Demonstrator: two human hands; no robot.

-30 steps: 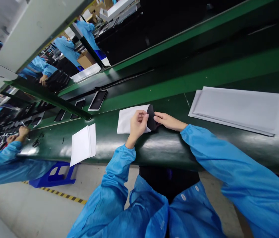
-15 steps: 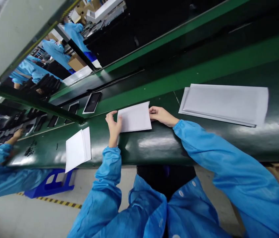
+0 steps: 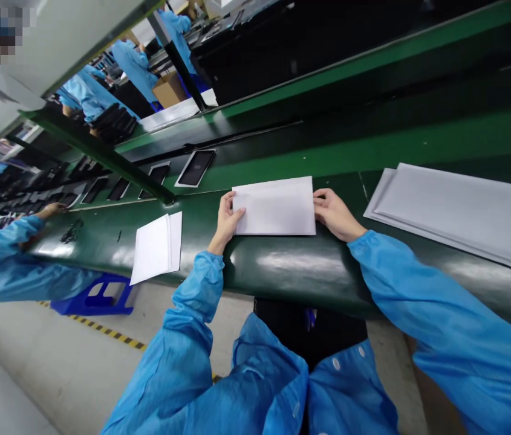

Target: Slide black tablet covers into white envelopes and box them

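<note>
A folded white sheet (image 3: 276, 208) is held between my two hands over the near side of the green bench. My left hand (image 3: 227, 222) grips its left edge, with the thumb on top and the fingers behind. At the right edge my right hand (image 3: 335, 214) has its fingers curled in and pinching the side; the fingertips are partly hidden. To the left lies a small stack of white sheets (image 3: 153, 248), overhanging the bench's front edge. A larger stack of white sheets (image 3: 459, 211) rests to the right of my right hand.
A dark phone-like panel on a white sheet (image 3: 196, 168) lies on the green bench (image 3: 291, 266) behind, with several more along the line. A green post (image 3: 101, 157) slants across the left. A co-worker's sleeve (image 3: 5, 254) reaches in near a blue stool (image 3: 94, 296).
The view has shifted, so the bench things sit differently in frame. The sheet between my hands now lies flatter and squarer, and my left thumb has closed onto it.
</note>
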